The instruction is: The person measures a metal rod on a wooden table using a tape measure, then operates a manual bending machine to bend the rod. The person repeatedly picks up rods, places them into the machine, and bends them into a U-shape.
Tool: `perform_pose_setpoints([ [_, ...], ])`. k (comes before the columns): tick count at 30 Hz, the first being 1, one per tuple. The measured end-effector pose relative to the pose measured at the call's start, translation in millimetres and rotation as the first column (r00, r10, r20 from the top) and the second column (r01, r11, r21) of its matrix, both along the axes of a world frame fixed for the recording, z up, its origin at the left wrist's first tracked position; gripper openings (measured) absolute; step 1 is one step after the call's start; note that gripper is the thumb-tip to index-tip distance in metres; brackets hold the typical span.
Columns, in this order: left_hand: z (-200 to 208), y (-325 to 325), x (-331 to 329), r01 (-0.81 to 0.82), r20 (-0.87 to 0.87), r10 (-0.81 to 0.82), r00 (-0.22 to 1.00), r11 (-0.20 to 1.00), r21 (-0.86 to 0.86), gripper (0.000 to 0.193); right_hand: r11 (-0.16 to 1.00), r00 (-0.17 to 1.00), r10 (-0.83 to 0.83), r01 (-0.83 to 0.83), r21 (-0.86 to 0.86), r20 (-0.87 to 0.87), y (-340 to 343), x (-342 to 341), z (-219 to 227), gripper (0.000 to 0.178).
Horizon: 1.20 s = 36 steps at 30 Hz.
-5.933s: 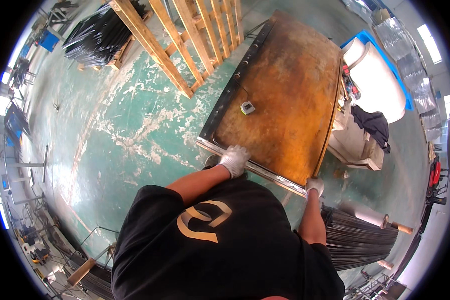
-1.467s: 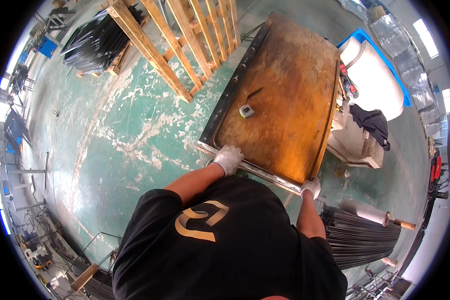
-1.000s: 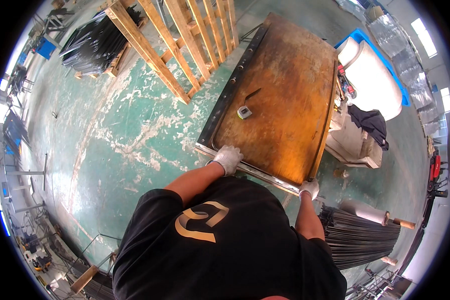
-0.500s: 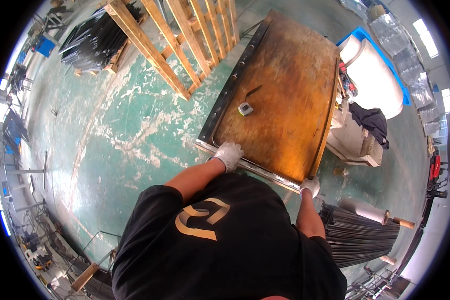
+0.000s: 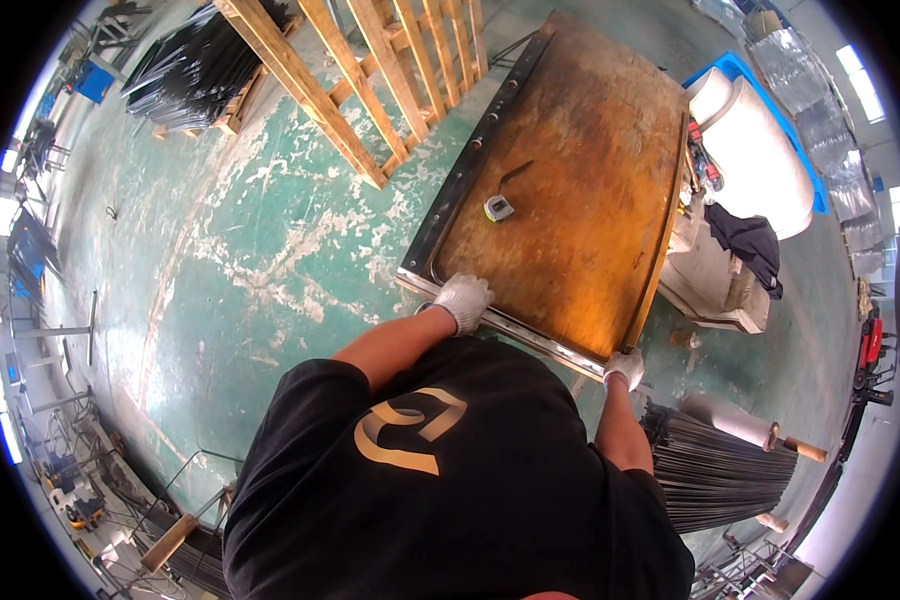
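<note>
A worn brown workbench top [image 5: 580,190] stretches away before me, with a dark metal strip with holes [image 5: 467,160] along its left side and a light metal rail [image 5: 540,340] on the near edge. In a white knit glove, my left hand [image 5: 463,303] is closed at the near edge, left of the middle. A thin dark rod curves beside it; whether it is in the fingers is hidden. My right hand [image 5: 625,369], gloved too, is closed at the near right corner on something small and dark. A tape measure [image 5: 497,208] lies on the top beside a thin dark tool [image 5: 517,172].
Slatted wooden pallet [image 5: 370,90] stands beyond the bench's left. To the right are a white-filled blue tub [image 5: 760,150], a dark cloth [image 5: 745,245] and red hand tools [image 5: 705,165]. A bundle of black rods [image 5: 720,470] lies near my right arm.
The view has shifted slightly, so the bench and floor sit a little further right and higher. Both hands keep their places at the near edge.
</note>
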<state>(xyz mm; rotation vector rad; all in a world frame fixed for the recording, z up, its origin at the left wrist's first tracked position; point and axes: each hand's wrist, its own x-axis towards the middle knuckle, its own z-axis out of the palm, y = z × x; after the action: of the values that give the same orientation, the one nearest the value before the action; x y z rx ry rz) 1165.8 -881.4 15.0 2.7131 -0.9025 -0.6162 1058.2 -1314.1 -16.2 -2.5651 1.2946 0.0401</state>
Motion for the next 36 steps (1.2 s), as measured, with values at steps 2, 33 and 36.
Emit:
perform_pose_setpoints([
  [2, -3.6, 0.1, 0.4, -0.006, 0.001, 0.006, 1.000, 1.000, -0.005, 0.022, 1.000, 1.000, -0.021, 0.021, 0.008, -0.006, 2.0, 1.9, 2.6, 0.035],
  [33, -5.2, -0.7, 3.0, -0.014, -0.002, 0.014, 1.000, 0.999, 0.032, 0.021, 0.999, 0.997, -0.037, 0.038, 0.004, -0.069, 7.7, 7.4, 9.5, 0.036],
  [36, -1.3, -0.8, 2.9, -0.015, -0.007, 0.015, 1.000, 1.000, 0.027, 0.021, 1.000, 0.998, -0.014, 0.013, -0.015, -0.057, 6.0, 5.6, 7.3, 0.035],
])
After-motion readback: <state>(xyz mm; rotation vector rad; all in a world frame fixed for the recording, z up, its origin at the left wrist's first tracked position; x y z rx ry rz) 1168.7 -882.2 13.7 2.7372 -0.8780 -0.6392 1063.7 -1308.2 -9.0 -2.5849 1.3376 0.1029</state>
